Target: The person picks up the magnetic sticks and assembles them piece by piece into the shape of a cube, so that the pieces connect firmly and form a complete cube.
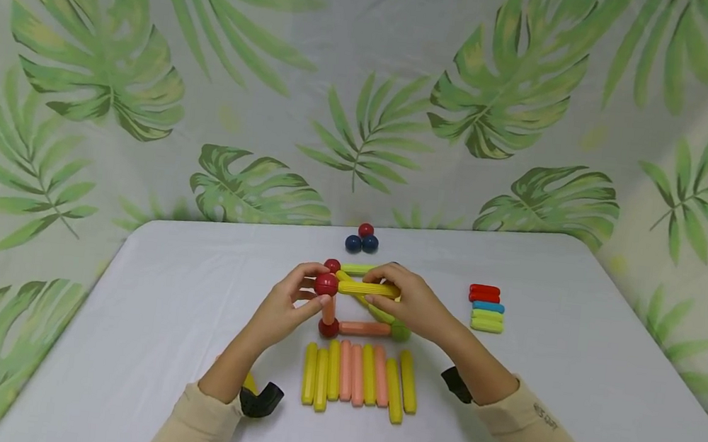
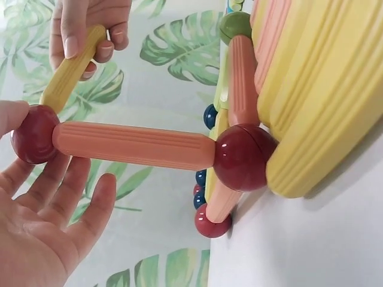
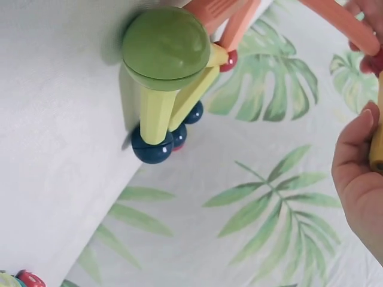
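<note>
Nearest the person, a row of yellow and pink sticks (image 1: 346, 371) lies on the white table (image 1: 125, 341); just beyond it is the near side of a frame, where a lower red ball (image 1: 329, 328) and a green ball (image 1: 400, 331) are joined by a flat pink stick (image 1: 365, 329); from the lower red ball an upright pink stick (image 2: 137, 145) rises to an upper red ball (image 1: 326, 284). The left hand (image 1: 281, 312) pinches that upper red ball between thumb and fingers, the other fingers spread beneath it; the right hand (image 1: 413, 299) pinches a yellow stick (image 1: 368, 289) by its far end, and the stick's other end meets the ball above the frame; whether the joint is firm, I cannot tell.

The upright looks like the weak point: a sideways push through the yellow stick could tip it or pull it off the lower red ball; if the left hand let go early, the yellow stick's unsupported weight might swing the ball round; a low right wrist could knock the green ball and skew the frame.

Farther back are a back red ball (image 1: 332, 265) and a pale green stick (image 1: 356, 269), with a blue ball (image 3: 151, 144) at the far right corner; short coloured sticks (image 1: 486, 308) lie well apart to the right; three loose balls (image 1: 362, 239) sit near the table's far edge, before a leafy curtain (image 1: 371, 38).
</note>
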`<action>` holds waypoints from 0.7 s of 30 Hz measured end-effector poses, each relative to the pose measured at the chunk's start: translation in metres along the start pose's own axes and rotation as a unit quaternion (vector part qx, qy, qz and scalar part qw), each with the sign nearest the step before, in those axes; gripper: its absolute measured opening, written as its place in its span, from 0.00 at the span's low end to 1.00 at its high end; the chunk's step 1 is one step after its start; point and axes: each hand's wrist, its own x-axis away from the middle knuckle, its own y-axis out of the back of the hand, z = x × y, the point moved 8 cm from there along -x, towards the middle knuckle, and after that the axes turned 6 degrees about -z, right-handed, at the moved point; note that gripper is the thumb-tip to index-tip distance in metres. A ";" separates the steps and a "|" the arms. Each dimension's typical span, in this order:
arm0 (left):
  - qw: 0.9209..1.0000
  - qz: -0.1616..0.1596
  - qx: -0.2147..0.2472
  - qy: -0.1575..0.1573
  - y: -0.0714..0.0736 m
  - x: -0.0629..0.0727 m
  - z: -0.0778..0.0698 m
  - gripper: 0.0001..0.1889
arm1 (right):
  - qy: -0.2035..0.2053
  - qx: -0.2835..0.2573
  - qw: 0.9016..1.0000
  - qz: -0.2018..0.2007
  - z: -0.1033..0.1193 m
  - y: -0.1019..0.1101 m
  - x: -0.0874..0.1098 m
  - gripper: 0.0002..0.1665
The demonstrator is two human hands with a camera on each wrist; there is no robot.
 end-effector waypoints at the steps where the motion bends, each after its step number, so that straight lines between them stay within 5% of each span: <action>1: 1.000 0.003 -0.002 0.007 -0.001 -0.002 0.004 0.22 | 0.002 -0.002 1.000 -0.002 0.000 0.000 0.000 0.14; 5: 0.999 0.029 -0.010 0.034 -0.008 -0.012 0.020 0.25 | 0.022 -0.013 1.000 -0.009 0.003 -0.002 -0.002 0.13; 10: 0.997 0.067 -0.032 0.026 -0.015 -0.017 0.023 0.19 | 0.039 -0.038 0.999 0.000 0.002 -0.004 -0.004 0.14; 16: 0.998 0.054 -0.014 0.038 -0.009 -0.015 0.027 0.14 | 0.004 -0.112 0.993 -0.042 -0.030 0.019 -0.026 0.15; 19: 0.997 0.054 -0.002 0.050 -0.010 -0.016 0.029 0.14 | -0.025 -0.057 0.996 -0.070 -0.062 0.028 -0.048 0.15; 21: 0.997 0.060 0.002 0.058 -0.012 -0.015 0.029 0.13 | -0.045 0.004 0.998 -0.053 -0.083 0.022 -0.061 0.15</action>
